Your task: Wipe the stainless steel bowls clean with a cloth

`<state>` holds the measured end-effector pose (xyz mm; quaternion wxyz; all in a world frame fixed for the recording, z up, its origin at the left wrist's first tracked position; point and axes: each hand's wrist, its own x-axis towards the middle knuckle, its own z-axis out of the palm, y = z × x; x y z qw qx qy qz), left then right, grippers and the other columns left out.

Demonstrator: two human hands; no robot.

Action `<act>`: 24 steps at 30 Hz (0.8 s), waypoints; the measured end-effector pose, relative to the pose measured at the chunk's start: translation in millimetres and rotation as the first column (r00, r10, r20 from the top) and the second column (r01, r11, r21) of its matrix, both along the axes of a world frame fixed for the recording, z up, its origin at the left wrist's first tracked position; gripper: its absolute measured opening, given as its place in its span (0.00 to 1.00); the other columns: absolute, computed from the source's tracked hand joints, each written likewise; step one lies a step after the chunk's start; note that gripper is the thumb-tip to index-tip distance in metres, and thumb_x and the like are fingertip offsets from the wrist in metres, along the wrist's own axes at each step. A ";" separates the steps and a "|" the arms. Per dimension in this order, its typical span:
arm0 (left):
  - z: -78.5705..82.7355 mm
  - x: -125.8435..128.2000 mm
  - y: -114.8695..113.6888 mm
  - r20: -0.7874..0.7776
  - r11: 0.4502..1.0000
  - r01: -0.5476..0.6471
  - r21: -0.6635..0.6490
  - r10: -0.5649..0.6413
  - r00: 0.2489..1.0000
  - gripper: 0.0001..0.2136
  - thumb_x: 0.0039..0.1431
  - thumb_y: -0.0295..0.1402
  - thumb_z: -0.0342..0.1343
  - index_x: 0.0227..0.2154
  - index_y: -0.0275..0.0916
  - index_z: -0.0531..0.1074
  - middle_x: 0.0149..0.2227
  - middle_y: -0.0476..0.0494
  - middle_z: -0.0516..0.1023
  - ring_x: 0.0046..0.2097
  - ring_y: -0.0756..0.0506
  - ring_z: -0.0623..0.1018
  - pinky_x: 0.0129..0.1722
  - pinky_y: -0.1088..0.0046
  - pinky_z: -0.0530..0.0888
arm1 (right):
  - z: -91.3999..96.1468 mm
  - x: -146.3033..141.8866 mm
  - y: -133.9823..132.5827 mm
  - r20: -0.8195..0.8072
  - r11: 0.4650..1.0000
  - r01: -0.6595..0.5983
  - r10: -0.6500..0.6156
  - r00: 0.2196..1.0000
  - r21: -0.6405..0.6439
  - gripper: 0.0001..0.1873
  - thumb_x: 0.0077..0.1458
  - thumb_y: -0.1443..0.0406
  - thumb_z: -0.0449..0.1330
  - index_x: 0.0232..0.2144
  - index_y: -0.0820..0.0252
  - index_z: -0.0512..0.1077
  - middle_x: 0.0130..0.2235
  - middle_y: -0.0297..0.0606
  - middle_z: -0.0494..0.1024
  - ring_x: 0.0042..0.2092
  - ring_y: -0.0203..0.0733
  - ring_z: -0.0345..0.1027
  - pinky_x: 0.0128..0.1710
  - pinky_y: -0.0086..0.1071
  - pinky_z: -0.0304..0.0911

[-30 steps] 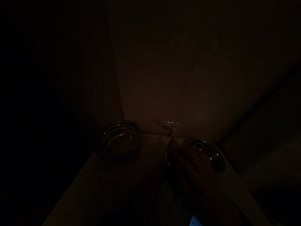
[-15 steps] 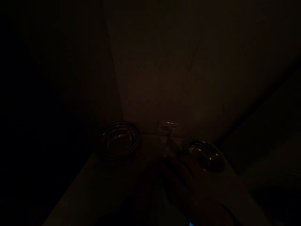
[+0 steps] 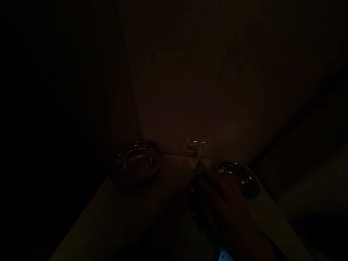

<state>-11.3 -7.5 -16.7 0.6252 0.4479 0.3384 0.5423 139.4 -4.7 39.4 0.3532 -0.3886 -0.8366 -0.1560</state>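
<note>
The view is very dark. My right hand is bent with its fingers closed around a dark object whose edge catches a little light; its kind I cannot make out. Lower and to the left, my left hand shows only as a dim shape close to the same object, its fingers lost in shadow. Just beyond the right hand, a pale plug sits at a wall socket plate. A shiny metal bowl stands to the right, partly behind the right hand.
Another shiny metal bowl stands at the back left of the light-coloured tabletop. A wall rises directly behind the table. A small blue glow shows at the bottom, near my right wrist.
My right hand has shifted slightly right and up, covering more of the right bowl. The object in it appears more tilted. More of the blue glow shows. The bowls have not moved.
</note>
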 end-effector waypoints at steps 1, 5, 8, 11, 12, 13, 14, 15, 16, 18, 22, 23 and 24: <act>0.9 0.3 0.2 -0.004 1.000 0.002 0.001 -0.002 1.000 0.15 0.60 0.38 0.51 0.47 0.36 0.68 0.47 0.41 0.72 0.44 0.45 0.74 0.42 0.62 0.74 | 0.0 -0.3 -0.2 0.001 1.000 -0.006 0.006 1.000 0.003 0.16 0.58 0.71 0.54 0.49 0.69 0.67 0.46 0.52 0.71 0.44 0.50 0.62 0.37 0.43 0.65; 4.0 -1.5 -0.2 -0.023 1.000 -0.002 0.009 0.002 1.000 0.15 0.60 0.38 0.51 0.46 0.36 0.68 0.46 0.41 0.72 0.43 0.46 0.75 0.41 0.63 0.74 | 0.5 -2.5 -2.0 0.006 0.998 -0.050 0.050 0.999 0.022 0.17 0.57 0.71 0.54 0.50 0.70 0.67 0.46 0.52 0.72 0.44 0.49 0.63 0.38 0.43 0.66; 5.3 -4.5 -2.3 -0.038 1.000 -0.021 0.015 0.022 0.999 0.14 0.60 0.39 0.51 0.45 0.36 0.69 0.45 0.42 0.73 0.42 0.46 0.75 0.40 0.64 0.74 | 1.2 -4.7 -3.6 0.006 0.996 -0.082 0.082 0.997 0.016 0.17 0.57 0.72 0.54 0.49 0.69 0.68 0.45 0.50 0.73 0.45 0.48 0.63 0.39 0.40 0.67; 5.3 -6.1 -4.1 -0.050 0.999 -0.044 0.022 0.045 0.998 0.14 0.60 0.39 0.51 0.44 0.36 0.69 0.45 0.42 0.73 0.42 0.46 0.75 0.41 0.64 0.74 | 1.3 -7.0 -4.9 0.019 0.994 -0.101 0.100 0.995 0.034 0.15 0.57 0.73 0.54 0.47 0.69 0.70 0.43 0.48 0.75 0.45 0.47 0.63 0.39 0.40 0.67; 5.0 -6.1 -4.2 -0.052 0.998 -0.051 0.025 0.052 0.997 0.14 0.60 0.39 0.51 0.45 0.36 0.69 0.45 0.42 0.73 0.42 0.46 0.75 0.41 0.64 0.74 | 1.2 -7.6 -5.2 0.026 0.993 -0.108 0.107 0.994 0.048 0.15 0.56 0.74 0.54 0.47 0.69 0.70 0.43 0.48 0.75 0.45 0.48 0.63 0.39 0.41 0.67; 4.6 -5.9 -4.1 -0.055 0.998 -0.057 0.027 0.058 0.997 0.14 0.60 0.38 0.51 0.45 0.36 0.69 0.46 0.42 0.73 0.43 0.46 0.75 0.41 0.63 0.74 | 0.9 -8.1 -5.4 0.030 0.992 -0.112 0.110 0.993 0.063 0.16 0.56 0.74 0.54 0.47 0.68 0.71 0.44 0.48 0.75 0.45 0.48 0.63 0.40 0.41 0.67; 4.1 -5.6 -3.7 -0.057 0.998 -0.062 0.029 0.064 0.996 0.14 0.60 0.38 0.51 0.46 0.36 0.69 0.47 0.41 0.72 0.43 0.46 0.74 0.42 0.63 0.74 | 0.6 -8.6 -5.7 0.038 0.991 -0.114 0.111 0.993 0.074 0.16 0.56 0.75 0.54 0.47 0.68 0.71 0.44 0.47 0.75 0.46 0.48 0.63 0.40 0.42 0.67; 3.5 -5.1 -3.3 -0.059 0.997 -0.066 0.029 0.067 0.996 0.14 0.61 0.38 0.51 0.46 0.37 0.68 0.47 0.41 0.72 0.44 0.46 0.74 0.43 0.62 0.74 | 0.3 -9.1 -5.9 0.044 0.990 -0.115 0.111 0.993 0.084 0.15 0.56 0.74 0.54 0.46 0.68 0.71 0.43 0.47 0.76 0.46 0.48 0.63 0.41 0.41 0.67; 2.9 -4.7 -2.8 -0.062 0.997 -0.068 0.030 0.070 0.996 0.14 0.61 0.38 0.50 0.46 0.38 0.69 0.48 0.41 0.71 0.45 0.45 0.74 0.44 0.62 0.73 | 0.2 -9.5 -6.2 0.048 0.989 -0.118 0.114 0.992 0.091 0.15 0.56 0.74 0.55 0.46 0.68 0.71 0.43 0.46 0.76 0.45 0.48 0.63 0.40 0.41 0.67; 1.8 -3.9 -2.0 -0.064 0.997 -0.068 0.030 0.070 0.995 0.14 0.61 0.37 0.50 0.46 0.38 0.69 0.49 0.41 0.71 0.46 0.45 0.73 0.45 0.61 0.73 | 0.1 -10.2 -6.8 0.054 0.989 -0.116 0.112 0.992 0.089 0.14 0.56 0.74 0.54 0.45 0.67 0.72 0.43 0.45 0.77 0.45 0.47 0.64 0.40 0.40 0.67; 1.0 -2.2 -1.7 -0.064 0.998 -0.052 0.030 0.054 0.997 0.15 0.60 0.38 0.51 0.47 0.37 0.68 0.49 0.41 0.71 0.46 0.44 0.73 0.45 0.60 0.73 | 0.1 -9.2 -6.9 0.036 0.991 -0.099 0.096 0.995 0.086 0.14 0.57 0.74 0.53 0.45 0.65 0.72 0.42 0.44 0.77 0.44 0.46 0.65 0.40 0.40 0.67; 1.2 -1.7 -1.8 -0.064 0.999 -0.043 0.030 0.045 0.997 0.15 0.60 0.38 0.51 0.47 0.37 0.68 0.49 0.41 0.71 0.46 0.44 0.73 0.45 0.61 0.73 | 0.2 -8.0 -6.2 0.028 0.993 -0.090 0.088 0.996 0.080 0.14 0.58 0.73 0.53 0.45 0.65 0.71 0.42 0.44 0.77 0.44 0.46 0.65 0.39 0.40 0.67; 1.6 -1.2 -1.9 -0.064 0.999 -0.035 0.031 0.036 0.997 0.15 0.60 0.38 0.51 0.47 0.37 0.69 0.49 0.41 0.71 0.46 0.44 0.74 0.45 0.61 0.73 | 0.2 -6.4 -5.1 0.021 0.994 -0.080 0.079 0.997 0.072 0.14 0.58 0.72 0.53 0.46 0.66 0.70 0.42 0.45 0.76 0.43 0.46 0.65 0.39 0.40 0.67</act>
